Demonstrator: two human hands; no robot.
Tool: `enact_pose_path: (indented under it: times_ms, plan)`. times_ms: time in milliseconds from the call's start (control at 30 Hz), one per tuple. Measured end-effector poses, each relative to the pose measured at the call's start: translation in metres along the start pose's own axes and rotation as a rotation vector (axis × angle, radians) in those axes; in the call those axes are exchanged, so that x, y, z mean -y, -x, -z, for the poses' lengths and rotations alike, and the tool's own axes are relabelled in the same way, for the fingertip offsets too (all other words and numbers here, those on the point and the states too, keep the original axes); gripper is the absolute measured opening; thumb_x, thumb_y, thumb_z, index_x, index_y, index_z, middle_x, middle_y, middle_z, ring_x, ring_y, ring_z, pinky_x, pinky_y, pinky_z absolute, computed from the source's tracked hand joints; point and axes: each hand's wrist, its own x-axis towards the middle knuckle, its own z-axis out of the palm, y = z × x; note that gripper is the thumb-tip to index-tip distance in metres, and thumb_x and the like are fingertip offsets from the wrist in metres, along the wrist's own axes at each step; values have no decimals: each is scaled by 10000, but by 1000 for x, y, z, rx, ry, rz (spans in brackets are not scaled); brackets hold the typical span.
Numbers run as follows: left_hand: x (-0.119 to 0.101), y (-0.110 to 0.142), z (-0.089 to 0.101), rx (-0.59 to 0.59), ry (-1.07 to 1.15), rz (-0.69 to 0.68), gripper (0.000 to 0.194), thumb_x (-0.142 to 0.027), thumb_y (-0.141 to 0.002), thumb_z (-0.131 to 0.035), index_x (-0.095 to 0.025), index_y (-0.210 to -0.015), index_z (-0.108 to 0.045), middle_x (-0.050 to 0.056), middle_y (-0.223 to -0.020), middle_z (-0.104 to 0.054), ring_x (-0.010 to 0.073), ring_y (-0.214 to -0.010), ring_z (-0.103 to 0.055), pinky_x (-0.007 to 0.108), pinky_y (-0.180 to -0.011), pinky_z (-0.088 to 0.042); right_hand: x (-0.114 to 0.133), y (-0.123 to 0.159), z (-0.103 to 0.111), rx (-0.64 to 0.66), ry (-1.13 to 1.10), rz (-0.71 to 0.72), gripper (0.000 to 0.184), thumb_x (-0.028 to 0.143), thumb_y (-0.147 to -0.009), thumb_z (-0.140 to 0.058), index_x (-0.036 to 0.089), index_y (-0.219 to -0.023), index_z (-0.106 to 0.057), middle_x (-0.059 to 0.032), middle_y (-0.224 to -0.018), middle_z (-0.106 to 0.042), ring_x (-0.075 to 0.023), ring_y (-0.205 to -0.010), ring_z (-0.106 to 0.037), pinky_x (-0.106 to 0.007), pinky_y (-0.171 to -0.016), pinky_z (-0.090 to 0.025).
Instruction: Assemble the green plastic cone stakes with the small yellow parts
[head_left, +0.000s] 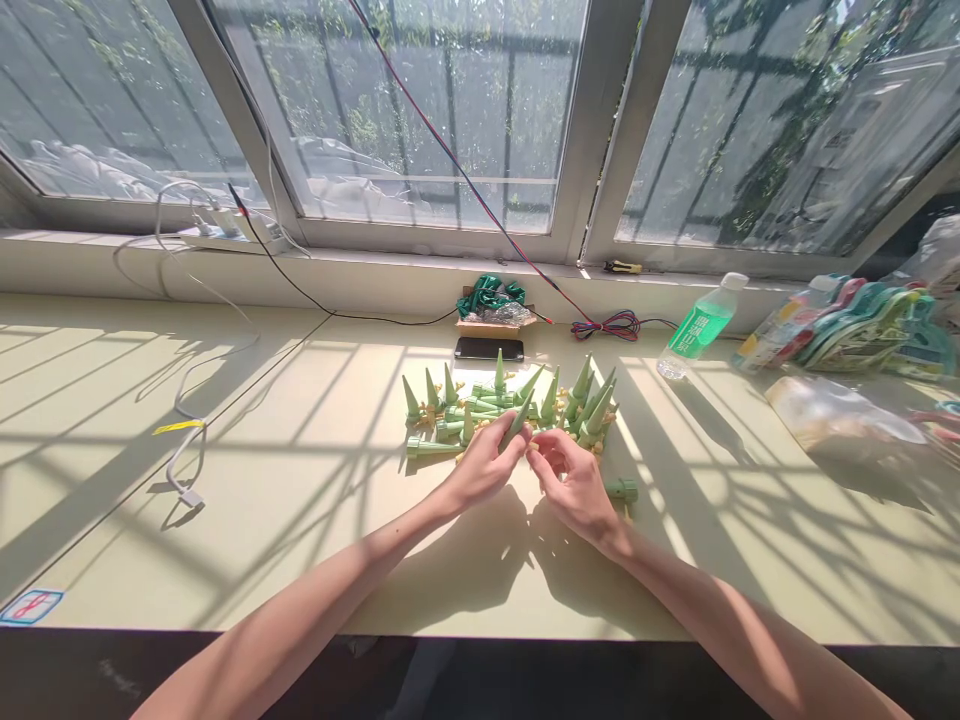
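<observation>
My left hand [484, 462] is closed around a green plastic watering spike [519, 418], its pointed tip aimed up and away from me. Against its near end, my right hand [574, 478] pinches at a small yellowish fitting [533, 447], mostly covered by the fingertips. Just beyond both hands spreads a cluster of similar green spikes [499, 375], several upright and others on their sides, with small yellow fittings among them. One more green piece [622, 490] lies right of my right wrist, partly hidden by it.
Behind the cluster lie a black phone [489, 349] and a small box [495, 312] holding green material. A bottle [701, 328] stands to the right, near a clear plastic bag [844, 415] and stacked colourful packages [862, 330]. A white cable [196, 440] trails across the table [300, 540] at left.
</observation>
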Motion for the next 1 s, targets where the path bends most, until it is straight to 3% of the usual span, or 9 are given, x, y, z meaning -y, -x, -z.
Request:
enact_pose_path:
  times_ms: [200, 467, 700, 1000]
  plan:
    - [3, 0, -1, -21, -47, -17, 209, -355, -964, -488, -182, -847, -500, -15, -728, -515, 128, -637, -476, 253, -613, -409, 0, 0, 0, 22, -2, -2, 180, 364, -979, -535, 194, -955, -592, -13, -758, -635, -131, -574, -561, -254, -533, -440]
    - [-2, 1, 1, 5, -90, -62, 192, -341, -975, -485, -169, -906, -538, 3, -753, -555, 152, -688, -519, 263, -652, -427, 2, 0, 2, 40, 27, -1, 269, 401, -995, -502, 185, -876, -608, 14, -657, -560, -122, -544, -500, -252, -525, -394]
    - [-2, 2, 1, 16, -96, -87, 194, -325, -986, -469, -167, -893, -531, 0, -761, -539, 135, -671, -491, 253, -634, -408, -2, -2, 0, 22, 64, 6, 393, 435, -1006, -470, 202, -690, -485, 38, -560, -448, -112, -496, -433, -258, -497, -336]
    - [-3, 0, 2, -14, -66, -49, 239, -373, -992, -455, -177, -869, -516, -8, -746, -553, 117, -626, -483, 239, -612, -415, -3, 0, -1, 7, -40, 14, 184, 371, -970, -564, 190, -998, -575, 2, -732, -612, -131, -582, -559, -249, -540, -431]
